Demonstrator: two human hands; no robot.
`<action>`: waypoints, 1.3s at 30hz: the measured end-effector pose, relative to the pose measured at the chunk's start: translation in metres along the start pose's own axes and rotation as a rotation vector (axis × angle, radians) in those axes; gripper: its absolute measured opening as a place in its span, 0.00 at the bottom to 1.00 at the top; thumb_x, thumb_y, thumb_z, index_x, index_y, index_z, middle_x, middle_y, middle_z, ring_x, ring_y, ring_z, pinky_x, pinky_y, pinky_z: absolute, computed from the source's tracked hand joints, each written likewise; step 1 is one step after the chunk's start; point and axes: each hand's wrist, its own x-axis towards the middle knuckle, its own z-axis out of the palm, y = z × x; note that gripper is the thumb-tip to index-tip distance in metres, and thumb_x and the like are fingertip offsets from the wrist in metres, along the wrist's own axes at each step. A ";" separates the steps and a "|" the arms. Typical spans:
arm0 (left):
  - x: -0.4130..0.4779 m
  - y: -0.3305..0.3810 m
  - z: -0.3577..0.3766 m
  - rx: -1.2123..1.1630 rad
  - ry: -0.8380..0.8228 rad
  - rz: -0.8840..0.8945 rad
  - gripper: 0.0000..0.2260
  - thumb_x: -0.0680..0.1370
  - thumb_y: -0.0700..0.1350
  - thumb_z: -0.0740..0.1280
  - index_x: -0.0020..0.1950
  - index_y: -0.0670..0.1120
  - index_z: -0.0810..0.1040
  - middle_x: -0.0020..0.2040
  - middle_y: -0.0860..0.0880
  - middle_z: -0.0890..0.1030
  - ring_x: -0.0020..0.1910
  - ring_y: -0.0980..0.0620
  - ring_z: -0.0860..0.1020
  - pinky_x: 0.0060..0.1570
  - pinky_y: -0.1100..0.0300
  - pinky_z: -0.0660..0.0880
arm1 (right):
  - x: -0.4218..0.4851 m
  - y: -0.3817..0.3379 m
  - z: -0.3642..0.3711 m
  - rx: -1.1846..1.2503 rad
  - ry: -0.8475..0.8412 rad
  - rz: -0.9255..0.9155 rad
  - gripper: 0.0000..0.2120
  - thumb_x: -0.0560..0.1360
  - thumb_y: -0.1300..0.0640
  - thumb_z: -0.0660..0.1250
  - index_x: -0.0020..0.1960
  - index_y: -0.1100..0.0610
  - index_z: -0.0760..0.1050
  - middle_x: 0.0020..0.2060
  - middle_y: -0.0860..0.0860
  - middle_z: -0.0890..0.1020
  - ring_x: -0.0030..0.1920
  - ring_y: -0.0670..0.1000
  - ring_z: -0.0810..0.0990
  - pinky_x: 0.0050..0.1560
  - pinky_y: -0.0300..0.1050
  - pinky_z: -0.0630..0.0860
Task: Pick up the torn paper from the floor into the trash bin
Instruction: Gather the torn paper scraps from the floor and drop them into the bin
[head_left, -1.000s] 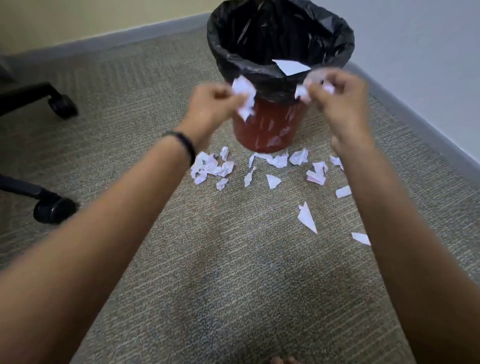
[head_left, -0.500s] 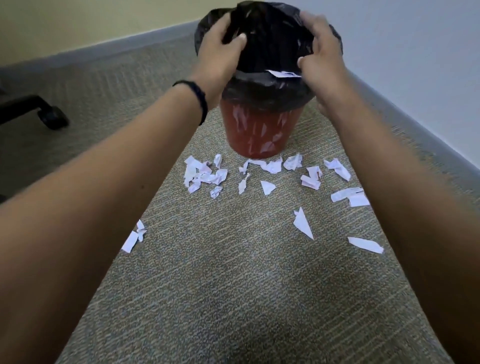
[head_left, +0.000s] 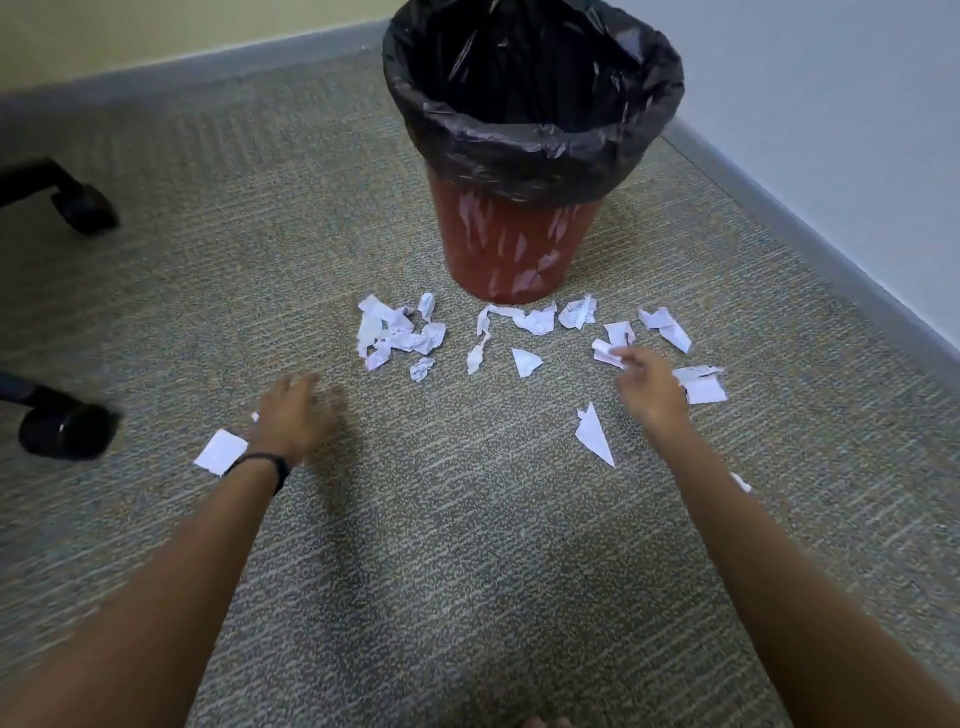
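Observation:
A red trash bin (head_left: 511, 244) lined with a black bag (head_left: 530, 140) stands on the carpet near the wall. Several torn white paper pieces lie in front of it: a crumpled cluster (head_left: 397, 332) on the left, scraps (head_left: 530, 319) in the middle, more pieces (head_left: 667, 327) on the right. My left hand (head_left: 296, 415) hovers low over the carpet, blurred, holding nothing, just short of the left cluster. My right hand (head_left: 649, 384) reaches down with fingertips at a small folded scrap (head_left: 605, 353). A triangular piece (head_left: 595, 436) lies beside my right wrist.
A flat paper piece (head_left: 221, 452) lies by my left wrist. Two black chair casters (head_left: 85, 208) (head_left: 65, 428) stand on the carpet at the left. A grey baseboard (head_left: 810, 244) and white wall run along the right.
Both hands have left the bin's rim and dropped to the floor, empty. The paper they carried a second ago is no longer in them.

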 end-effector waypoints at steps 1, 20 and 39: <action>-0.002 -0.018 0.006 0.028 0.004 -0.051 0.25 0.76 0.44 0.67 0.72 0.42 0.66 0.70 0.33 0.64 0.70 0.34 0.63 0.69 0.44 0.63 | -0.004 0.011 0.007 -0.084 -0.057 -0.028 0.17 0.75 0.69 0.60 0.62 0.58 0.73 0.58 0.58 0.75 0.47 0.50 0.72 0.43 0.43 0.69; -0.002 -0.084 0.026 0.286 0.048 -0.090 0.24 0.79 0.46 0.63 0.74 0.46 0.63 0.68 0.32 0.64 0.62 0.30 0.68 0.62 0.43 0.67 | -0.011 0.030 0.046 -0.596 -0.171 -0.033 0.15 0.74 0.60 0.68 0.58 0.64 0.73 0.57 0.61 0.75 0.59 0.59 0.73 0.57 0.46 0.69; -0.018 0.152 -0.126 -0.765 0.207 0.308 0.08 0.80 0.40 0.61 0.56 0.40 0.77 0.45 0.43 0.80 0.30 0.56 0.80 0.29 0.65 0.78 | 0.008 -0.212 -0.040 0.729 -0.049 -0.088 0.07 0.75 0.64 0.66 0.51 0.56 0.76 0.43 0.50 0.81 0.42 0.48 0.81 0.45 0.41 0.79</action>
